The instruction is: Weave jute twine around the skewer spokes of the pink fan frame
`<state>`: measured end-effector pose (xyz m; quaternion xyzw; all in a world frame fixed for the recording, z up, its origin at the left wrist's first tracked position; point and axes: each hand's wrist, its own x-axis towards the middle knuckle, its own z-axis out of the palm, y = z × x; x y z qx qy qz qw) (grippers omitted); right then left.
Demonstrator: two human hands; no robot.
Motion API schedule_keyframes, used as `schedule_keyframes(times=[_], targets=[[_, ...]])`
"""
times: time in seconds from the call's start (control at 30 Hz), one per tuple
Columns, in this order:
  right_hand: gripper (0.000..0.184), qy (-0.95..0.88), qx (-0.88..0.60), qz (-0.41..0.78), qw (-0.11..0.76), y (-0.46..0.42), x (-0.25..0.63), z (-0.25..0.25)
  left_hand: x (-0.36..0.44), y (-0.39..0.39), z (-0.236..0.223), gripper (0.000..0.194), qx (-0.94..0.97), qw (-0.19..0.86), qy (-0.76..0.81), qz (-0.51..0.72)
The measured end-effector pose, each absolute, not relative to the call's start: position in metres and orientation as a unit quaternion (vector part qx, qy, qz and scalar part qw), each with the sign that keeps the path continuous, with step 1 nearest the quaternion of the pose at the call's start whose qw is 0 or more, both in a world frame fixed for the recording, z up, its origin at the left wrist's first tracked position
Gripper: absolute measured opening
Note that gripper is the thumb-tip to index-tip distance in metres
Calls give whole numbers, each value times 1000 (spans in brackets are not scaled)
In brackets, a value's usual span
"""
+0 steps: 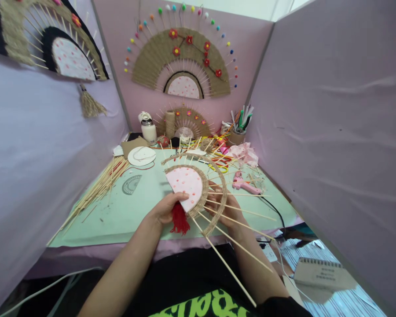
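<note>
A half-round craft fan [185, 181] is held tilted above the table's near side. Its centre is white cloth with pinkish-red dots, bordered by braided twine, and thin sticks radiate through a second twine arc [223, 176]. My left hand [171, 206] grips the straight lower edge, thumb on the cloth. From that edge, beside the left fingers, hangs a red tassel [180, 219]. My right hand [226, 211] is behind the sticks, its fingers bent against the fan's back between the two twine bands; part of it is hidden.
Loose sticks [95, 189] and a protractor [131, 184] lie on the left, near a white disc [141, 156]. A pink glue gun [246, 184] with a black cord lies right. Twine, scissors, a bottle [148, 130] and a tool cup [236, 137] crowd the back. Cloth partitions surround the table.
</note>
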<state>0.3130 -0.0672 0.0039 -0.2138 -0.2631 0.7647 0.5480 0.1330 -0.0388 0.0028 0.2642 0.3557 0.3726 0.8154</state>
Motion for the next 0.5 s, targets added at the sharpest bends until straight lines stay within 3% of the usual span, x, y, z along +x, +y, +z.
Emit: schedule_keyframes(times=[0.37, 0.5], targets=[[34, -360, -293, 727, 506, -69, 309, -11, 131, -40, -4, 21, 316, 823, 339, 328], [32, -392, -323, 683, 525, -68, 312, -12, 140, -39, -6, 24, 365, 777, 339, 385]])
